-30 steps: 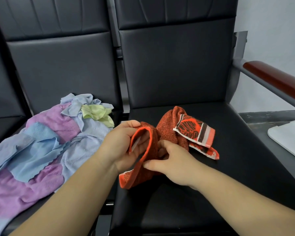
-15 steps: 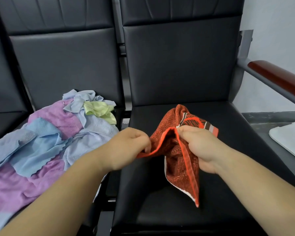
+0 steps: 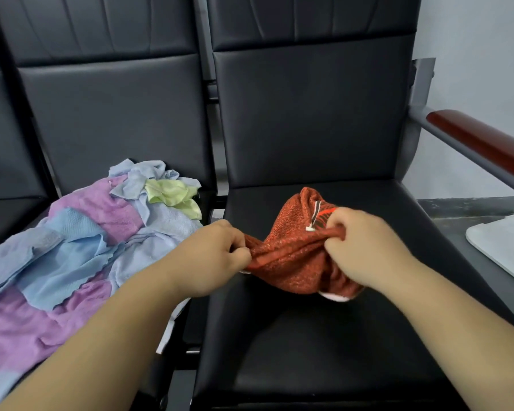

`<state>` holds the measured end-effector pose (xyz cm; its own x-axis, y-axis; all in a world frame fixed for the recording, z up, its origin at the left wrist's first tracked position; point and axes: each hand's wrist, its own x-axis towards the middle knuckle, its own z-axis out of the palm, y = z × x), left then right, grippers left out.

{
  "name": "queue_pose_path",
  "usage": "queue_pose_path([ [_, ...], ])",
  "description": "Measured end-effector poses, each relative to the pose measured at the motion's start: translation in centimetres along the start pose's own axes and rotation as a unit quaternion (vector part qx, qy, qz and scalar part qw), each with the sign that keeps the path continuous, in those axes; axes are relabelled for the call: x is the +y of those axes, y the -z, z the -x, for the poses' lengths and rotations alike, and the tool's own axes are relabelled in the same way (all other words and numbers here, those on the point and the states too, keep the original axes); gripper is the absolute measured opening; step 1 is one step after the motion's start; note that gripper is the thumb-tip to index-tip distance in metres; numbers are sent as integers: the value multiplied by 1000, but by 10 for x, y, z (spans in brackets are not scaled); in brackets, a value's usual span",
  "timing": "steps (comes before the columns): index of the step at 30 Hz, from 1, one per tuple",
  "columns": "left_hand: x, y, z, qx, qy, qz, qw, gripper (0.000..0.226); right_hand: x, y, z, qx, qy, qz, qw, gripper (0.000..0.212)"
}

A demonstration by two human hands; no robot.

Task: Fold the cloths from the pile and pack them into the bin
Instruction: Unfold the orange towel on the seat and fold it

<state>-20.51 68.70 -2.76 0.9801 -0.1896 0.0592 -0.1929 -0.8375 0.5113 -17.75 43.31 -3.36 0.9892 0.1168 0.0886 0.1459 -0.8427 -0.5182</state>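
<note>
An orange-red cloth [image 3: 291, 256] with a striped patterned end lies bunched on the black chair seat [image 3: 309, 345] in front of me. My left hand [image 3: 211, 256] pinches its left edge with curled fingers. My right hand [image 3: 365, 247] grips its upper right edge in a fist. The cloth is stretched between both hands, and its lower part rests on the seat. A pile of blue, purple and light green cloths [image 3: 72, 253] covers the seat to the left. No bin is in view.
Black padded seat backs [image 3: 309, 120] rise behind both seats. A grey armrest with a red-brown wooden top [image 3: 481, 143] runs along the right side. A white flat object [image 3: 508, 250] lies at the right edge on a dark grey floor.
My hands have moved apart along the cloth's edge, pulling it taut. The part that hung down from my right hand now lies bunched on the seat.
</note>
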Motion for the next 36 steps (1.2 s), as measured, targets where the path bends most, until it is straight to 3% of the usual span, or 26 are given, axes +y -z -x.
queue_pose_path([
  [3,2,5,1,-8,18,16,1000,39,7,10,-8,53,-42,-37,997,22],
  [6,6,6,4,-48,18,11,999,74,7,10,-11,-7,-59,-133,989,32],
  [9,5,1,3,-53,5,-39,998,66,5,9,-10,-59,-57,-191,978,19],
  [11,-3,-1,0,-22,1,-58,998,57,8,10,-11,-56,-22,-164,985,6],
  [16,-16,2,-2,34,-1,-149,988,49,12,9,-11,13,42,-82,996,21],
  [20,1,2,-3,131,41,22,990,45,3,14,-10,27,15,-248,968,24],
  [23,6,2,-6,158,130,218,954,44,-3,18,-7,-77,8,-361,929,12],
  [24,8,2,-7,158,156,307,925,43,-2,20,-5,-131,21,-357,925,8],
  [26,13,3,-7,130,194,436,869,44,2,26,-3,-220,40,-280,933,20],
  [27,16,4,-6,101,185,457,864,43,3,26,-2,-238,42,-221,945,15],
  [29,18,5,-3,21,112,422,900,39,6,25,-4,-207,53,-94,972,12],
  [31,14,1,1,-67,27,230,970,38,5,21,-7,-144,53,-63,986,17],
  [33,7,-8,1,-86,-13,-9,996,27,1,18,-8,-84,24,-166,982,11],
  [34,5,-11,1,-80,-19,-38,996,20,-2,18,-7,-61,6,-237,970,9],
  [36,3,-14,-1,-39,-10,41,998,10,-6,23,-4,-71,-7,-366,928,4],
])
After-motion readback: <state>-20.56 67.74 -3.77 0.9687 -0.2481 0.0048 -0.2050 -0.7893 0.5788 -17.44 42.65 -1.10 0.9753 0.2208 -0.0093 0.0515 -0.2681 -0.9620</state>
